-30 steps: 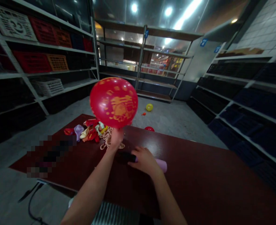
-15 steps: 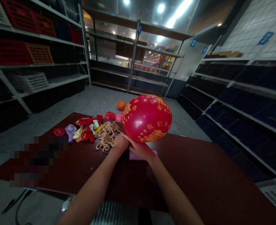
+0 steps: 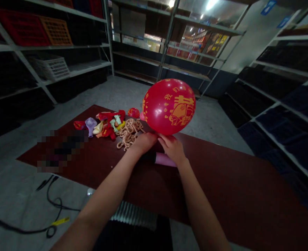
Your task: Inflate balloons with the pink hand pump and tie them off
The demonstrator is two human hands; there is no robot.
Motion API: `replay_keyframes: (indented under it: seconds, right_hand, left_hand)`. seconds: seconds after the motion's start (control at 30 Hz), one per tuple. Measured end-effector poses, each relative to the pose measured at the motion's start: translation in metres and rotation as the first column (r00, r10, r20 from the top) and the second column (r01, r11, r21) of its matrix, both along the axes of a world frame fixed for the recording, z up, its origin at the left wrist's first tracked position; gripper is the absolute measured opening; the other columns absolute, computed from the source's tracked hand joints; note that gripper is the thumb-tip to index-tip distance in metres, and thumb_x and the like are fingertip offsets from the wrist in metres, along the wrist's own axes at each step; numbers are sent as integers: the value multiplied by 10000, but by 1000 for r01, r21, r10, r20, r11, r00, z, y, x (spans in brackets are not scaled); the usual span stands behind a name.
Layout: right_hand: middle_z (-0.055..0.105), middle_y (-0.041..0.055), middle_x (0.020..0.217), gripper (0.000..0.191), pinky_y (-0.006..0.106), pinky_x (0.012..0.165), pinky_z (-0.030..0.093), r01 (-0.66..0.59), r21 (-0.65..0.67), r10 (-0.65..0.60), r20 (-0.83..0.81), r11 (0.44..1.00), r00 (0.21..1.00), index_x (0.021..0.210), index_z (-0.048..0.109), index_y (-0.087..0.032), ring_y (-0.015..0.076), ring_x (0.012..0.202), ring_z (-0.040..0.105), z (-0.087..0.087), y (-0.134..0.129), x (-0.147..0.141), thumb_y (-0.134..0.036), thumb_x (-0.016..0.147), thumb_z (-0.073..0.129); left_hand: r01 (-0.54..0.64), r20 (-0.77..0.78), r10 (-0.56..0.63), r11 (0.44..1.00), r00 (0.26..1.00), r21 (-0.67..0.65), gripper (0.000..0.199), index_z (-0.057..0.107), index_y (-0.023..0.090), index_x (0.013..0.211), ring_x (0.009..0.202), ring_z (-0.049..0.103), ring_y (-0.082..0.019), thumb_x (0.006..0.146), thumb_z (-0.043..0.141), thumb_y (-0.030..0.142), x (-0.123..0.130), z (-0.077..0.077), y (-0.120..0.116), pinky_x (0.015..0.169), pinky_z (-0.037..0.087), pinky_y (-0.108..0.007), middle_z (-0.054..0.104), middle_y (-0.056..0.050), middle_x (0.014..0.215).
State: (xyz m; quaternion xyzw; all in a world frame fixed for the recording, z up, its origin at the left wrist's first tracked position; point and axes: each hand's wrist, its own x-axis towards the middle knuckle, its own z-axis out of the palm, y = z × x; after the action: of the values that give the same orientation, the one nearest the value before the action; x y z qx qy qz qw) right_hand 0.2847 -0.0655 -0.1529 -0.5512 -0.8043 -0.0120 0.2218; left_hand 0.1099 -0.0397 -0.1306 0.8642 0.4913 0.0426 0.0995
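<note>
A large inflated red balloon [image 3: 167, 108] with yellow print rises above the table, its lower end between my hands. My left hand [image 3: 146, 142] is closed at the balloon's neck, which the fingers hide. My right hand [image 3: 172, 148] pinches at the base of the balloon from the other side. Under the hands lies a pink and black cylinder [image 3: 164, 159], probably a pump. Just left of my left hand is a heap of beige cord-like loops [image 3: 129, 132]. Farther left sits a pile of limp, uninflated balloons [image 3: 107, 123] in several colours.
The dark red table [image 3: 222, 181] spans the front. A small red patterned balloon [image 3: 133, 112] is at its far edge. Black cables [image 3: 57, 205] lie on the floor at left. Shelves with a white crate [image 3: 52, 68] and red and orange crates [image 3: 56, 31] stand around.
My view has tilted down and shifted left. The red balloon has turned, showing a printed figure now, and both hands stay at its neck. The orange ball is out of sight.
</note>
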Motion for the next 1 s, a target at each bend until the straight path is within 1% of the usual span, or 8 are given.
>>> replay_keyframes:
  seconds: [0.13,0.23,0.37,0.47,0.63,0.77,0.87,1.0]
  right_hand:
    - [725,145,1176,426,453,951,519,29,52,-26,-51,998,998,1235,735,-225,313,1111,661,-4,2,6,-390,1060,383]
    - [690,176,1214,451,479,950,516,44,3,-43,-159,999,986,1181,748,-194,328,1109,653,-12,5,9,-416,1044,380]
    - [735,107,1167,394,451,962,517,-25,-109,-15,-352,994,936,1191,734,-252,282,1067,672,-14,8,11,-411,1022,415]
    - [771,50,1113,334,415,950,525,-105,-165,15,-472,981,881,1140,737,-276,247,1022,695,-8,8,13,-405,991,468]
    - [786,46,1044,295,410,927,533,-143,-179,24,-542,973,840,1024,750,-259,248,989,706,1,7,20,-443,953,529]
    - [782,50,1074,316,449,981,527,-175,-164,22,-664,971,747,1024,750,-262,252,1020,708,-5,10,17,-512,916,589]
    - [781,45,1035,352,441,988,537,-203,-150,23,-747,968,664,1004,747,-255,232,1000,712,-11,11,7,-563,892,619]
    - [774,47,991,419,419,964,559,-212,-149,5,-806,966,592,1018,736,-246,205,959,715,-11,10,-1,-613,927,555]
  left_hand:
    - [103,-2,-103,983,995,155,284,757,92,1089,962,751,-341,1034,478,90,7,0,-6,840,614,-461,748,-192,977]
    - [140,-6,-141,971,990,195,262,767,105,1087,947,752,-340,1020,514,82,11,-3,-7,809,621,-449,754,-181,990]
    - [114,49,-127,972,991,204,286,775,105,997,877,762,-323,1058,502,162,9,-4,-7,800,615,-420,761,-151,891]
    - [140,74,-160,964,984,224,285,762,101,1006,866,760,-319,1069,505,204,5,-3,-7,776,609,-400,762,-153,921]
    - [170,78,-204,933,976,316,244,715,99,1103,906,746,-317,1058,478,129,2,3,-10,766,591,-398,745,-160,1012]
    - [141,100,-178,944,979,299,221,679,112,1101,930,732,-295,1080,470,182,-1,12,-12,774,562,-365,734,-131,988]
    - [113,126,-157,945,979,306,232,648,121,1093,931,716,-267,1101,443,228,-5,16,-11,779,538,-343,720,-109,986]
    - [83,175,-157,926,972,368,201,622,124,1079,922,695,-243,1094,435,196,-8,15,-10,749,515,-323,699,-101,1031]
